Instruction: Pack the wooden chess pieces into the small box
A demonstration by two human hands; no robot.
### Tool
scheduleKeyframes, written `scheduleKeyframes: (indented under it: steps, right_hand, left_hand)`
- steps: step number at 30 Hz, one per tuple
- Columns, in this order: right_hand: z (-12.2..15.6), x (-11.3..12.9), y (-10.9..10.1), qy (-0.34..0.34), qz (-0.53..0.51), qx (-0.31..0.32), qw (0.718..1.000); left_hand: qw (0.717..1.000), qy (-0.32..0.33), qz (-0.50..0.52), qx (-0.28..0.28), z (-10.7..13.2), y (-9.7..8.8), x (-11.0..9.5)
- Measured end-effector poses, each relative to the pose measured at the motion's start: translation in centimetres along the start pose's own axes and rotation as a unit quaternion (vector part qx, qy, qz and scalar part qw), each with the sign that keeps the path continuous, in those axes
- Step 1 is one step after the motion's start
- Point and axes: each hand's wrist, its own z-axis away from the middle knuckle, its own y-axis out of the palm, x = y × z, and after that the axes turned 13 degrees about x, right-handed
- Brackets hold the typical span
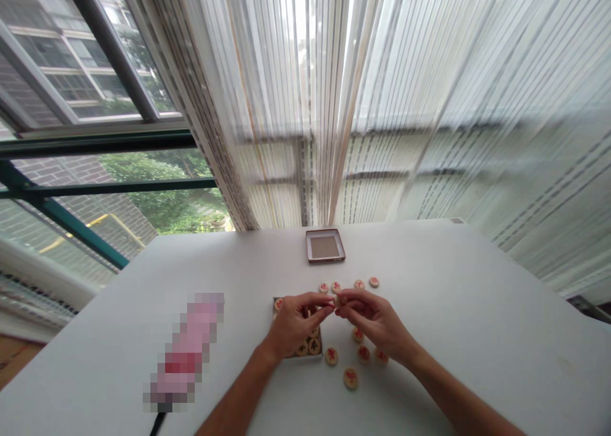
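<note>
My left hand [296,324] and my right hand [375,318] meet above the table, fingertips pinched together around a small pale wooden Chinese chess piece [337,301]. The fingers partly cover it, and its marking is hard to read. Beneath my left hand is an open box [298,358] of pieces, some with dark characters [314,346]; the hand hides part of it. Loose red-marked pieces lie around my right hand: one piece [351,378] nearest me, another piece [331,356] beside the box, and several more below and beyond the fingers.
A shallow box lid [325,245] lies at the far side of the white table [229,264]. To the left is a blurred-out pink object [188,347] with a dark cord or handle. Striped sheer curtains [296,105] and a window stand behind the table.
</note>
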Motion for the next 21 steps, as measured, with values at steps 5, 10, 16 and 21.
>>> scheduleKeyframes:
  steps: [5, 10, 16, 21]
  right_hand:
    - [-0.1, 0.5, -0.3, 0.013, -0.017, -0.016, 1.000]
    - [-0.5, 0.6, -1.0, 0.015, -0.035, -0.036, 0.999]
    - [-0.4, 1.0, -1.6, 0.014, -0.017, -0.055, 0.998]
    - [-0.4, 0.8, -1.9, 0.041, 0.005, -0.059, 0.997]
  left_hand:
    - [0.997, -0.005, -0.072, -0.028, 0.0, -1.9, 0.1]
    - [0.964, -0.015, -0.259, -0.053, 0.3, -7.0, 1.3]
    - [0.965, -0.045, -0.258, 0.011, 0.4, -8.7, 3.3]
    - [0.971, -0.018, -0.228, 0.065, -0.1, -6.5, 3.1]
